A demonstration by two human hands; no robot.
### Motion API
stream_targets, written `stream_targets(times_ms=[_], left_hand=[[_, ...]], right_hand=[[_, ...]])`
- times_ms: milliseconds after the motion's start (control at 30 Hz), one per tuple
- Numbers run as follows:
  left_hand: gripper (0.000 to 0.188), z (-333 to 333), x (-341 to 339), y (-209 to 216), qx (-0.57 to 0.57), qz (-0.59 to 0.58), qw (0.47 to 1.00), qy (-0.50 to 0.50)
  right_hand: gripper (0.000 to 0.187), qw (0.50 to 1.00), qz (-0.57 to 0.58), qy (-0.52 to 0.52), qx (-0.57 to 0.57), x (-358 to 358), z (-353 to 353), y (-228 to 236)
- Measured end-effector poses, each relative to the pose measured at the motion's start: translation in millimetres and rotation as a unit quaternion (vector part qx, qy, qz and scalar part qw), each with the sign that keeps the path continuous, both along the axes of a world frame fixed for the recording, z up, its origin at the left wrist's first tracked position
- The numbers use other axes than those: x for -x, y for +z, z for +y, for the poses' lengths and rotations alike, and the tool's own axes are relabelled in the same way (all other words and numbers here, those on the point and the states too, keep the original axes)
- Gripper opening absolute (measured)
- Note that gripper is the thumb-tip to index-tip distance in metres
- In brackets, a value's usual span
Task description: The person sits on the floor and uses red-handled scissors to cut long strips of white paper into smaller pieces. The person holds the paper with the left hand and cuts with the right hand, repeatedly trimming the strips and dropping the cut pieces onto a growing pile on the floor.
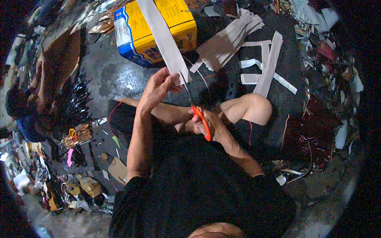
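In my left hand point(160, 87), thumb and fingers pinch the near end of a long white strip point(166, 41), which looks like paper or thin card. The strip slants away from me across a yellow and blue box point(170, 18). My right hand point(210, 123) grips orange-handled scissors point(201, 119), with fingers at the loops. Their blades reach into the strip's near end, where a short slit runs lengthwise just right of my left thumb. Part of the right hand's fingers is hidden behind the handles.
Right of the box lies a fanned stack of pale strips point(230, 39), with several loose strips point(270, 65) beside it. Scraps heap up along the left point(43, 174) and right point(325, 51). My crossed legs point(250, 108) lie below my hands. A dark reddish sheet point(307, 139) is at right.
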State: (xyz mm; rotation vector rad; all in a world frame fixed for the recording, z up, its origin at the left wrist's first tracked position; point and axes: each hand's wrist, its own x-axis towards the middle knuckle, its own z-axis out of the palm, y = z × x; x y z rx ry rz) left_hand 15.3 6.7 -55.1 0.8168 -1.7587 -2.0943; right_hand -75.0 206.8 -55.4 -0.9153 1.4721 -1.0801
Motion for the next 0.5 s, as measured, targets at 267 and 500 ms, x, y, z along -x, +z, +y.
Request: stream_targets(times_ms=[267, 500], left_hand=[[0.023, 6.4, 0.8, -1.1, -0.002, -0.002, 1.000, -0.001], [0.020, 15.4, -0.7, -5.0, 0.009, 0.002, 1.000, 0.010]], right_hand=[[0.035, 0.989, 0.142, 0.009, 0.036, 3.8, 4.9, -24.9], [0.030, 0.997, 0.044, -0.039, 0.051, -1.1, 1.4, -12.7]])
